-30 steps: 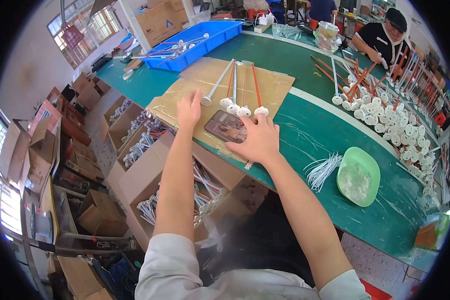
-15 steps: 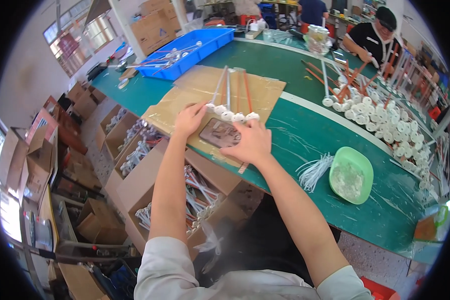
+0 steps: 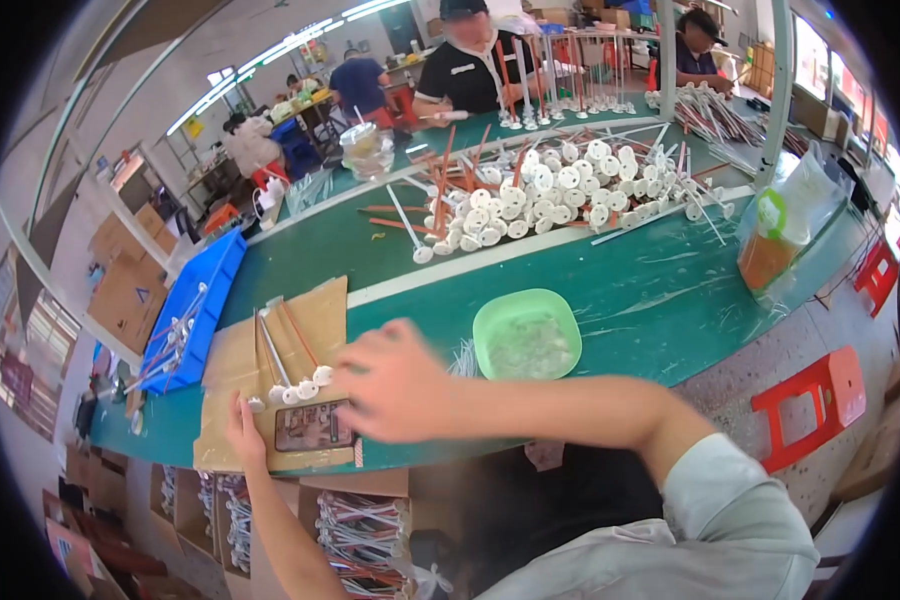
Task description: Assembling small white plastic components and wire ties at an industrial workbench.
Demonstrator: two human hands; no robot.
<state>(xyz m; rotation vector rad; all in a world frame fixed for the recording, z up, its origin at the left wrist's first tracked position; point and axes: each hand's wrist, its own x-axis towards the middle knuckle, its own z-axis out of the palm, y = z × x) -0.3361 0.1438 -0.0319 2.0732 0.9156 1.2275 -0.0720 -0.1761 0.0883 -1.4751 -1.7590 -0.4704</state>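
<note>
Several thin rods, grey and reddish-brown, lie side by side on a sheet of brown cardboard (image 3: 232, 358). Their round white disc ends (image 3: 308, 389) form a row toward me. My left hand (image 3: 245, 434) rests by the leftmost disc, its fingers stretched out; whether it touches that disc I cannot tell. Below the row lies a phone (image 3: 313, 426) with a lit screen. Smeared by motion, my right hand (image 3: 392, 384) is raised at the right end of the row, over the phone's right edge, and its fingers cannot be made out.
Right of my hands stands a green bowl (image 3: 526, 300) holding whitish material, with white strips (image 3: 464, 358) beside it. A heap of white-disc rods (image 3: 530, 195) spreads farther back. At left is a blue tray (image 3: 198, 318); boxes of rods (image 3: 363, 535) stand below the table. A co-worker (image 3: 470, 65) sits opposite.
My view has swung right. My right hand has lifted from the right end of the disc row and is moving fast; my left hand stays at the row's left end.
</note>
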